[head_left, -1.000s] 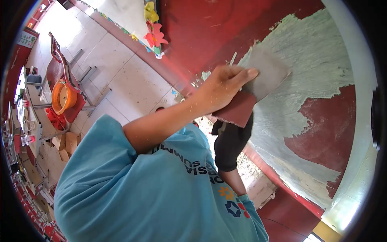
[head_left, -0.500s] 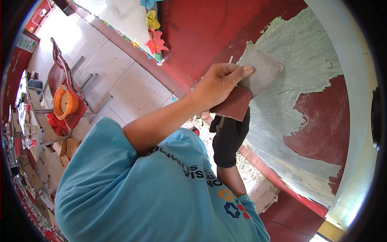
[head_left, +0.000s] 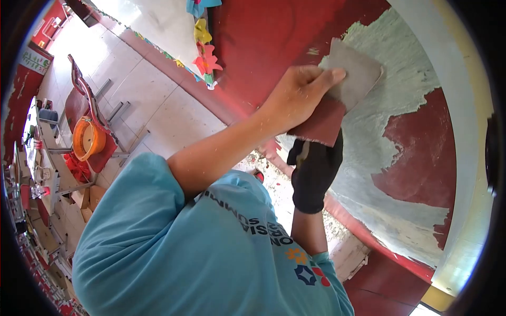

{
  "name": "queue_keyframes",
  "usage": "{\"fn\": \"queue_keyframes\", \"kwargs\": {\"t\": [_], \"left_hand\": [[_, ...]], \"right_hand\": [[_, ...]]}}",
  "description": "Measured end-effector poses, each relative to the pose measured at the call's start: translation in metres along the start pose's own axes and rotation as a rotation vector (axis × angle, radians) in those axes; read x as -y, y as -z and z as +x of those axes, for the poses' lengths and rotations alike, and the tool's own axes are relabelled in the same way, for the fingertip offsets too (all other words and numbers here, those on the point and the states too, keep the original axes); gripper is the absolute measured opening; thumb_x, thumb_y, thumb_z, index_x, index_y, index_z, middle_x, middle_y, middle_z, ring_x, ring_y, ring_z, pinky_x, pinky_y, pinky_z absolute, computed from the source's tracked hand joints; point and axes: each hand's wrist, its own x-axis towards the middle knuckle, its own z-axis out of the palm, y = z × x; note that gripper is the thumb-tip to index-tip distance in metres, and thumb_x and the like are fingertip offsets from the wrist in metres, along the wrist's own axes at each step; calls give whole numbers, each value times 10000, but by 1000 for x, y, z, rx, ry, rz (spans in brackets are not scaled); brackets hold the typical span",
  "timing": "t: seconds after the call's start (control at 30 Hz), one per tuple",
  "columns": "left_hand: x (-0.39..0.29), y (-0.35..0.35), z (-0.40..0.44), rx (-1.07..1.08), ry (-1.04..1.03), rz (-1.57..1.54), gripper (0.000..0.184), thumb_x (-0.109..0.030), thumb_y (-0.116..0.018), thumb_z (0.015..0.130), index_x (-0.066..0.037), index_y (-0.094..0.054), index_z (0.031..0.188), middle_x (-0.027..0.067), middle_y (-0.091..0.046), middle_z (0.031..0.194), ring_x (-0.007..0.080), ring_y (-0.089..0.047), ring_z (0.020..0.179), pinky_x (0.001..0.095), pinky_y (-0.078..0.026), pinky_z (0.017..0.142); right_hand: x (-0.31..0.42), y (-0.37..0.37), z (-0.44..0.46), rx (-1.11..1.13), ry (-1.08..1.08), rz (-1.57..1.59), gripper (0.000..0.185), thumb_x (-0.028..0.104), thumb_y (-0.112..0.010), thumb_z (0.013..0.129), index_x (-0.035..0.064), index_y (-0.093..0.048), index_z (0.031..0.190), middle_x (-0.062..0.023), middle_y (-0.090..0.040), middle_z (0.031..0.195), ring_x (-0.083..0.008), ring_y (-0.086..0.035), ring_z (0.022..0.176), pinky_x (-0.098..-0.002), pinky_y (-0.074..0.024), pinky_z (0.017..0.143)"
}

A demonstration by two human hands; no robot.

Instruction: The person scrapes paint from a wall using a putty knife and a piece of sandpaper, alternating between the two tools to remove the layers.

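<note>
In the head view, my bare left hand (head_left: 303,95) pinches a bent sheet of sandpaper, its thumb pressed on the sheet's grey face (head_left: 352,76). A reddish-brown part of the sandpaper (head_left: 320,122) hangs below these fingers. Just under it is my right hand (head_left: 316,176) in a black glove, fingers curled and partly hidden by the sheet. A narrow tan strip shows beside the gloved thumb; what it belongs to cannot be made out. Behind both hands stands a red wall (head_left: 263,47) with a large patch of pale grey-green filler (head_left: 406,58).
An orange basin (head_left: 88,138) rests on a red chair (head_left: 79,102) at the left. Tables with assorted items (head_left: 45,174) line the far left. Paper flowers (head_left: 206,58) edge a white board. Flakes litter the floor (head_left: 274,195) below the wall.
Both hands and the sandpaper have shifted slightly up and to the right in view. The left hand keeps its pinch on the sheet.
</note>
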Motion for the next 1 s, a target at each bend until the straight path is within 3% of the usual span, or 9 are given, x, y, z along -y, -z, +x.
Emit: {"fn": "queue_keyframes", "kwargs": {"t": [0.1,0.33,0.4,0.43,0.57,0.6,0.73,0.9,1.0], "left_hand": [[29,2,8,-12,-119,33,397,-406,-569,856,-53,-580,675,-56,-487,617,24,-434,603,201,-342,518],[21,6,-4,84,188,-261,375,-364,-545,881,-9,-645,818,-47,-545,687,11,-462,640,199,-381,551],[33,2,-5,43,14,-106,364,-355,-540,885,-11,-639,818,-32,-548,669,23,-486,626,194,-390,541],[34,-6,-6,-15,-72,-126,381,-372,-536,883,-17,-613,769,-28,-538,657,28,-489,612,198,-391,531],[-2,-10,10,-50,-110,-163,456,-385,-543,875,-20,-499,606,-62,-395,557,27,-376,561,240,-312,470],[2,-12,4,-46,-99,-163,456,-385,-543,875,-20,-499,606,-62,-395,557,27,-376,561,240,-312,470],[39,-4,7,-27,-77,-2,469,-396,-532,880,-25,-501,596,-67,-391,559,29,-365,556,236,-301,466],[32,-12,-4,53,126,-416,372,-420,-523,880,-90,-562,711,-26,-517,595,44,-471,506,208,-367,449],[36,-23,-10,78,216,-509,399,-472,-529,858,-85,-587,777,6,-565,668,69,-525,557,220,-421,479]], "right_hand": [[-27,7,-8,-32,104,-145,223,71,-426,889,-7,-474,1092,-9,-485,628,-50,-414,447,-206,-334,404],[-22,2,-17,-11,-30,-79,222,99,-438,897,-7,-458,1091,-26,-501,654,-59,-433,447,-203,-339,397],[-32,10,-20,17,267,-507,264,107,-445,894,-3,-438,1134,-33,-512,690,-59,-440,456,-203,-340,393],[-35,7,-27,-88,18,-90,273,115,-464,888,-11,-461,1130,-35,-523,740,-56,-434,482,-202,-350,425],[-14,20,11,-55,410,-511,180,155,-485,877,15,-489,989,-15,-475,597,-65,-413,436,-212,-300,396],[14,6,12,32,210,-396,130,134,-469,881,25,-488,950,-6,-473,603,-56,-409,442,-200,-295,396],[-26,22,-11,-31,184,-546,335,118,-476,888,-31,-436,1185,-39,-512,699,-62,-425,439,-199,-330,386],[11,24,-14,56,-17,-429,339,54,-463,861,-16,-444,1192,-57,-539,881,-57,-467,558,-208,-377,463],[26,31,-34,13,112,-436,500,-48,-394,792,-44,-328,1288,-126,-528,1043,-77,-452,466,-206,-360,403]]}}
